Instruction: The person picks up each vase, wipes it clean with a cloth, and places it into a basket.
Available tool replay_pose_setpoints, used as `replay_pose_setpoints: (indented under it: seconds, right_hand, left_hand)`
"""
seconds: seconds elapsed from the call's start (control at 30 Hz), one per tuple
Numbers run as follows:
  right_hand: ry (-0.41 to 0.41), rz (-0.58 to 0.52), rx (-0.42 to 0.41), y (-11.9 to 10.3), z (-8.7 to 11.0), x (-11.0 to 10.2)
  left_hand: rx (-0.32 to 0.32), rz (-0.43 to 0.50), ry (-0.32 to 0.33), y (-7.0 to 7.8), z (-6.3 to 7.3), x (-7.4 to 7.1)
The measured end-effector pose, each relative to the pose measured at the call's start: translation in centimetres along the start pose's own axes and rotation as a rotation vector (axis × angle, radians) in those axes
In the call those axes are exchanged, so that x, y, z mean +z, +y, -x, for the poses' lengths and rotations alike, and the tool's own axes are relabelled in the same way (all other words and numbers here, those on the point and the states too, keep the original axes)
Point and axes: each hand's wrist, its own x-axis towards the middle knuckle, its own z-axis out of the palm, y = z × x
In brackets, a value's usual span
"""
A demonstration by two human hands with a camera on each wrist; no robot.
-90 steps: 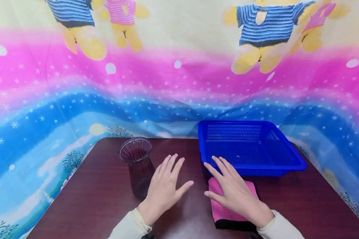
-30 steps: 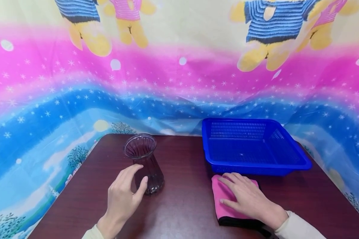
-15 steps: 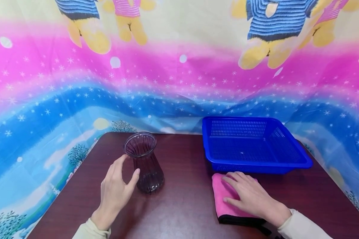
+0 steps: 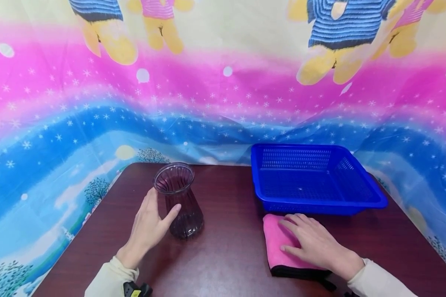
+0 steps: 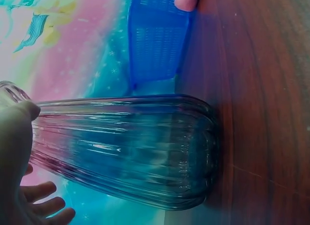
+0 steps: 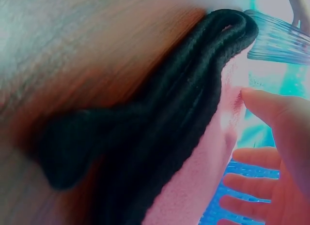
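Upright on the table's left side stands a ribbed purple glass vase [image 4: 187, 218] with a flared rim. My left hand [image 4: 146, 225] is at its near left side, thumb by the narrow neck and fingers spread on the far side. In the left wrist view the thumb [image 5: 30, 109] overlaps the vase [image 5: 131, 147], the other fingers extended past it. A folded pink cloth [image 4: 276, 243] with black edging lies on the right, under my right hand [image 4: 316, 243]. The right wrist view shows those fingers [image 6: 249, 186] straight over the pink cloth [image 6: 189, 186], thumb at its surface.
Behind the cloth sits a blue plastic basket [image 4: 319, 205] with slotted walls. The dark wooden table [image 4: 223, 264] ends at a printed curtain [image 4: 208, 103] with bears and snowflakes. A black strap [image 4: 326, 284] sticks out under the cloth's near edge.
From hovering forward with spread fingers, my left hand has gone left round the vase and then closer to its neck. My right hand has come down onto the cloth. Vase and cloth stay put.
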Motion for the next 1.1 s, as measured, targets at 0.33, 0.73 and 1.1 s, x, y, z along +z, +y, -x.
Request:
replay_pose_setpoints:
  seconds: [0.33, 0.73, 1.1]
  right_hand:
    - [-0.021, -0.015, -0.017, 0.7, 0.4, 0.2]
    - [-0.126, -0.138, 0.000, 1.4, 0.7, 0.1]
    - [-0.155, -0.208, 0.000, 1.7, 0.6, 0.5]
  left_hand:
    - [-0.041, 0.233, -0.136, -0.3, -1.2, 0.5]
    - [-0.073, 0.288, -0.189, -0.6, -1.4, 1.1]
    - [-0.102, 0.276, -0.202, -0.8, -1.5, 1.2]
